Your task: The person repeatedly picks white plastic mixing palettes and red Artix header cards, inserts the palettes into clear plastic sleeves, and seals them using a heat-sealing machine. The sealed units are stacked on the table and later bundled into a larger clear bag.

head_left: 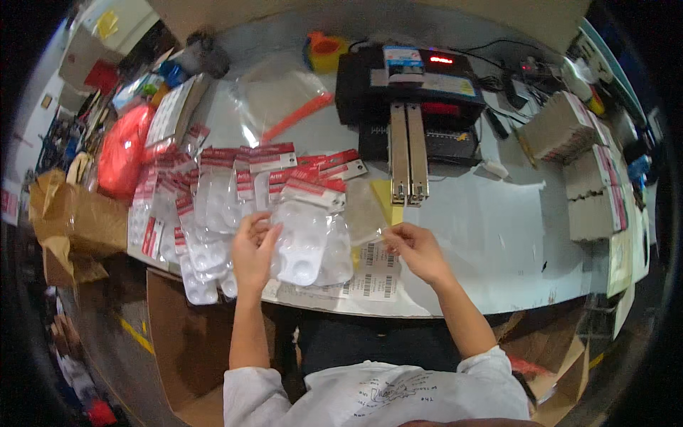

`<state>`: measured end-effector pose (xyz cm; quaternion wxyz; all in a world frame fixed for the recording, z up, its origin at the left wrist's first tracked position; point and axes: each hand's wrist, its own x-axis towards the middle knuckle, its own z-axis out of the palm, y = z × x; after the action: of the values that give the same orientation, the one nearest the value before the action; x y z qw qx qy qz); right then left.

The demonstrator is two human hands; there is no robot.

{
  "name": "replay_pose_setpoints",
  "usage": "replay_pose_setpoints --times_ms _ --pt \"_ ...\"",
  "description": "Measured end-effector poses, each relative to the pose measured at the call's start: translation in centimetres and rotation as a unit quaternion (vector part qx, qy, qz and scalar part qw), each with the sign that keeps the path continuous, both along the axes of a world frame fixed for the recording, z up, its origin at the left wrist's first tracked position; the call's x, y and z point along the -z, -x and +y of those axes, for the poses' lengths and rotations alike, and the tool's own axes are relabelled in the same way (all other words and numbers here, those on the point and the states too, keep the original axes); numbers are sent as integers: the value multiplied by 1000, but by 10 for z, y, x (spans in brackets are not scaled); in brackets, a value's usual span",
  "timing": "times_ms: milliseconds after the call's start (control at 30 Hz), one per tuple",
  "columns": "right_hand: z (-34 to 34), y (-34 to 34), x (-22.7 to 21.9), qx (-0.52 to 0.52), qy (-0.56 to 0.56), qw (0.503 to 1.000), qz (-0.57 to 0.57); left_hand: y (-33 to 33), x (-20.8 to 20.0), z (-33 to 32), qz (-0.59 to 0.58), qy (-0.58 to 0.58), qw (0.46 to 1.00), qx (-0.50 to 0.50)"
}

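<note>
My left hand [254, 245] is closed at the left edge of a bagged white plastic paint palette [299, 242], which has round wells and a red and white header card. This pack lies on top of other packs by the table's front edge. To its right, my right hand [416, 249] has thumb and forefinger pinched together beside a clear plastic bag [366, 217]; what they hold is too small to tell. Just below lies a sheet of barcode labels [373, 274]. More bagged palettes [213, 199] are heaped on the left, overlapping one another.
A black machine [409, 85] with a red display and two metal rails stands at the back. Stacks of cards [590, 192] line the right side. A red bag [124, 153] sits far left, a yellow-orange container [325, 51] behind. An open cardboard box [192, 341] stands below the table's front edge.
</note>
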<state>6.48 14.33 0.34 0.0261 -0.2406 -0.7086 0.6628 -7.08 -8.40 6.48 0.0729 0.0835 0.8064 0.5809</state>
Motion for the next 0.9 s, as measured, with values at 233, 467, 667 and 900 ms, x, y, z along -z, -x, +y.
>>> replay_pose_setpoints --times_ms 233,467,667,900 --pt "-38 24 4 16 -420 906 60 30 31 -43 241 252 936 -50" --pt "-73 61 3 13 -291 947 -140 38 61 -28 199 315 928 26" --pt "-100 78 8 47 -167 984 30 35 41 -17 103 164 973 123" --pt "-90 78 -2 21 12 1000 1 49 47 -27 -99 -23 976 195"
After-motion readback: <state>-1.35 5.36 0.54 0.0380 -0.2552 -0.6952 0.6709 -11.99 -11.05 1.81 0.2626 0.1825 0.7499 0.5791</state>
